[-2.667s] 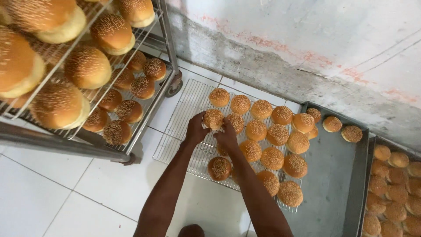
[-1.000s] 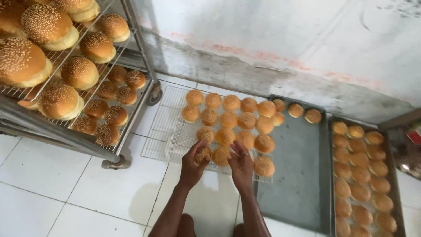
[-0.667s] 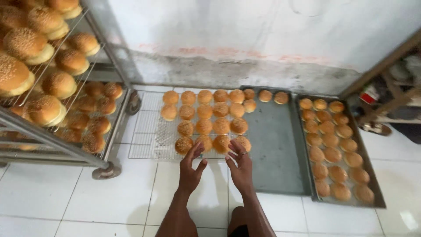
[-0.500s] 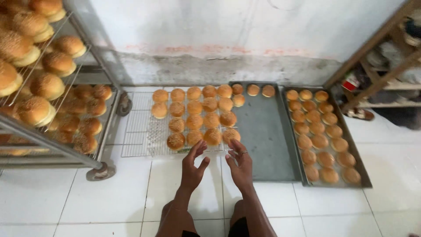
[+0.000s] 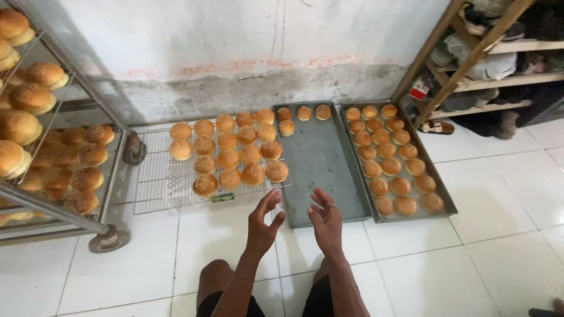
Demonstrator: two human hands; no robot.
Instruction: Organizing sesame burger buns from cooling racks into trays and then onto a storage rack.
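My left hand [image 5: 262, 224] and my right hand [image 5: 325, 225] hover open and empty above the white tiled floor, fingers spread, palms facing each other. Just beyond them lies a wire cooling rack [image 5: 160, 183] on the floor, with several sesame buns [image 5: 230, 152] grouped on its right part. To its right sits a grey metal tray [image 5: 322, 166], mostly bare, with three buns [image 5: 304, 113] at its far edge. A second tray [image 5: 439, 190] further right is filled with several smooth buns [image 5: 388, 149].
A wheeled metal rack [image 5: 67, 211] loaded with sesame buns stands at the left, one caster [image 5: 109, 239] near my left knee. A stained wall [image 5: 235, 58] runs behind the trays. A wooden shelf [image 5: 487, 53] with shoes stands at the right.
My hands have left the buns on the wire rack and pulled back toward me, open and empty. The view has risen and drawn back, showing both trays and the wooden shelf.
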